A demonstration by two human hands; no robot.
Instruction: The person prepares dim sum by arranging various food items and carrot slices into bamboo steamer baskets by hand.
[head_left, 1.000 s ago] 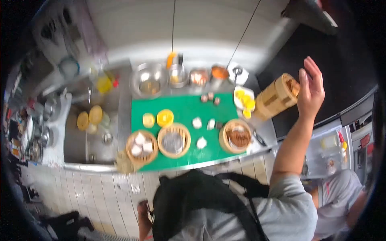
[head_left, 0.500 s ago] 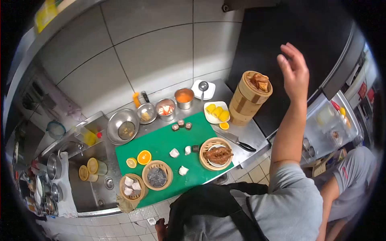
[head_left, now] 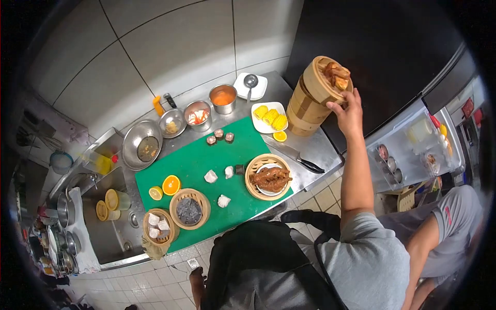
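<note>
At the back right, my right hand (head_left: 350, 111) grips the rim of the top bamboo steamer basket (head_left: 316, 77), thumb on the near side and fingers over the edge. This basket tilts on the stack of bamboo steamers (head_left: 305, 111), with a dark gap below its left side. Browned, glossy pieces of food (head_left: 337, 76) lie in it. My left hand (head_left: 198, 281) hangs low beside my body, away from the counter, its fingers in shadow. Near the stack are a white plate of yellow corn pieces (head_left: 269, 118) and an orange half (head_left: 279, 136).
A knife (head_left: 305, 163) lies by the counter's right edge. The green cutting board (head_left: 206, 150) carries a steamer with chicken feet (head_left: 271, 180), two more steamers, citrus halves and dumplings. Metal bowls (head_left: 142, 144) line the wall. Another person's sleeve (head_left: 454, 212) is at right.
My right hand has come down from the air onto the top steamer basket and taken hold of its rim. The basket now tilts. The view has shifted slightly.
</note>
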